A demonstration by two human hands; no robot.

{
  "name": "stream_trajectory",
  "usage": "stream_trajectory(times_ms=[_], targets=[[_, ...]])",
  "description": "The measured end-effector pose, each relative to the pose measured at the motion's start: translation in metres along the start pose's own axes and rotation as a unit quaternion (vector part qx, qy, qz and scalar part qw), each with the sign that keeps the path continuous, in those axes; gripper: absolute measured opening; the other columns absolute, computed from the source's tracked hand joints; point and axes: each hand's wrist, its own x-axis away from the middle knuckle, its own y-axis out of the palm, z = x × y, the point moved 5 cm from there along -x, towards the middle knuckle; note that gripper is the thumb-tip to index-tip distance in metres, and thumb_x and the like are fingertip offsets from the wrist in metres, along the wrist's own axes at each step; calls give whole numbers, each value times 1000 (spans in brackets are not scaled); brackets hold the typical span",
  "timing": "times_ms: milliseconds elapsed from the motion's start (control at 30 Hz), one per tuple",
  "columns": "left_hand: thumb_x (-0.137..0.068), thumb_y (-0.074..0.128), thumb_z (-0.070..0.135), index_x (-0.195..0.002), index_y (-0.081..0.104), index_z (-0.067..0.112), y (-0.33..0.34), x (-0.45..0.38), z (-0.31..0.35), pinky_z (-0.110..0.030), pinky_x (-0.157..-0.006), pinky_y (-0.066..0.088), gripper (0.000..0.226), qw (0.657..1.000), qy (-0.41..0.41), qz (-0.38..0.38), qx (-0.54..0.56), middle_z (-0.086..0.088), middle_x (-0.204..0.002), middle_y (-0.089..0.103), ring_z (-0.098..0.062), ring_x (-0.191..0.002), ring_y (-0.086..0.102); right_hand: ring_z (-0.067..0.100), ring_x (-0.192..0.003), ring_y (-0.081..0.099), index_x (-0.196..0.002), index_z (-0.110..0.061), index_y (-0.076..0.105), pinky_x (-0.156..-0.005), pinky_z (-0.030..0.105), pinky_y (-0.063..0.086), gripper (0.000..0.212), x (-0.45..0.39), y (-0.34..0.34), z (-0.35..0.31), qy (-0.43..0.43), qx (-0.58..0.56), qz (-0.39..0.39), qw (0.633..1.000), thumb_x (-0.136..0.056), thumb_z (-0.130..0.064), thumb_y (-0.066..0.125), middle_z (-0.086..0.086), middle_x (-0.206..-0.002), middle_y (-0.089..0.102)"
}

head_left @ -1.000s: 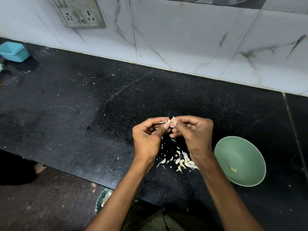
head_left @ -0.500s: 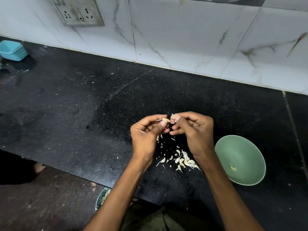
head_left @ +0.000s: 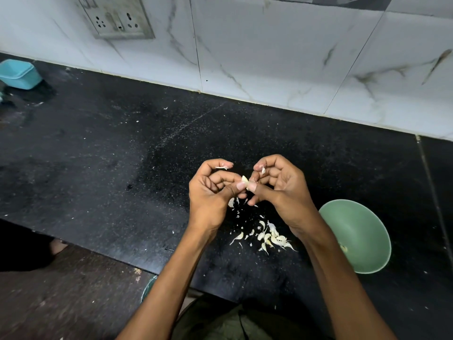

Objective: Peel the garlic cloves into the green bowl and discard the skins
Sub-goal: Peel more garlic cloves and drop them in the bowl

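The garlic clove (head_left: 245, 179) is mostly hidden between the thumbs of the left hand (head_left: 212, 192) and the right hand (head_left: 282, 190), so only a pale tip shows, and whether skin still covers it cannot be told. The right forearm covers the near left rim of the green bowl (head_left: 360, 231), and the small pale piece inside it is too small to identify. The blue tub (head_left: 20, 74) and the wall socket (head_left: 117, 18) are cut off by the picture's edges.

On the counter (head_left: 98, 168), the skins (head_left: 268, 238) lie at centre, below the hands. The bowl (head_left: 367, 231) sits at their three o'clock, a tub (head_left: 19, 74) far off at ten.
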Motion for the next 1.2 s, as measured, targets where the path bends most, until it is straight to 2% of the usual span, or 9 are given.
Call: stream_trajectory(times_ms=[67, 233, 433, 567, 667, 867, 1000, 1100, 1200], targets=[[-77, 72, -11, -108, 55, 3, -1, -2, 3, -30, -60, 58, 39, 1000, -4, -13, -10, -11, -74, 73, -20, -60, 67, 22, -75, 63, -104, -4, 61, -59, 33, 58, 28, 0, 1, 0, 0, -14, -18, 1000, -82, 0, 77, 14, -89, 62], [-70, 75, -4, -106, 55, 4, -1, -3, 7, -30, -56, 56, 42, 999, -18, -33, -12, -8, -70, 72, -20, -54, 64, 21, -72, 60, -97, -8, 62, -60, 33, 55, 29, -1, 5, -2, -11, 3, -9, 1000, -75, -8, 81, 12, -86, 64], [-70, 76, -5, -101, 62, 4, 1, -1, 7, -29, -56, 56, 35, 999, -38, -28, -20, -9, -68, 71, -19, -54, 65, 16, -59, 58, -96, -1, 53, -57, 26, 53, 29, 0, 6, -3, 2, -7, -13, 1000, -82, 16, 73, 5, -78, 63], [-77, 72, -14, -88, 74, 3, 4, 4, 6, -24, -58, 57, 21, 998, -38, -8, -48, -9, -75, 75, -18, -59, 69, 14, -59, 58, -89, -8, 48, -57, 24, 52, 34, 0, 8, -5, -3, 3, -11, 1000, -84, 19, 67, 3, -77, 62], [-76, 73, -14, -80, 75, 3, 7, 7, 7, -23, -56, 56, 17, 998, -31, 18, -50, -9, -74, 75, -16, -56, 67, 11, -56, 59, -85, -12, 45, -57, 22, 51, 39, 1, 9, -8, -11, 1, -3, 1000, -84, 20, 66, 4, -77, 60], [-76, 74, -9, -78, 74, 5, 11, 15, -2, -21, -55, 52, 14, 995, -62, 78, 2, -9, -75, 73, -16, -58, 65, 12, -56, 57, -86, -10, 45, -58, 23, 52, 36, 2, 9, -11, -32, 11, 13, 999, -86, 22, 62, 4, -78, 61], [-69, 76, 2, -82, 74, 0, 9, 14, -4, -24, -58, 53, 14, 992, -72, 88, 47, -16, -77, 72, -21, -60, 64, 14, -58, 60, -91, -4, 56, -60, 24, 54, 23, 1, 8, -9, -45, 23, 30, 998, -88, 17, 66, 12, -85, 62], [-70, 78, 3, -88, 73, -5, 7, 12, -2, -27, -61, 54, 20, 993, -63, 90, 41, -20, -80, 72, -22, -62, 64, 14, -59, 62, -97, -2, 65, -62, 24, 55, 9, 1, 10, -5, -34, 18, 23, 999, -93, 7, 66, 7, -84, 67], [-74, 76, -4, -85, 74, -1, 6, 11, 1, -25, -60, 56, 11, 993, -61, 94, 31, -15, -78, 74, -19, -61, 65, 20, -63, 64, -99, 1, 68, -63, 26, 55, 5, 2, 10, -3, -28, 20, 21, 999, -95, -2, 68, 6, -84, 72]])
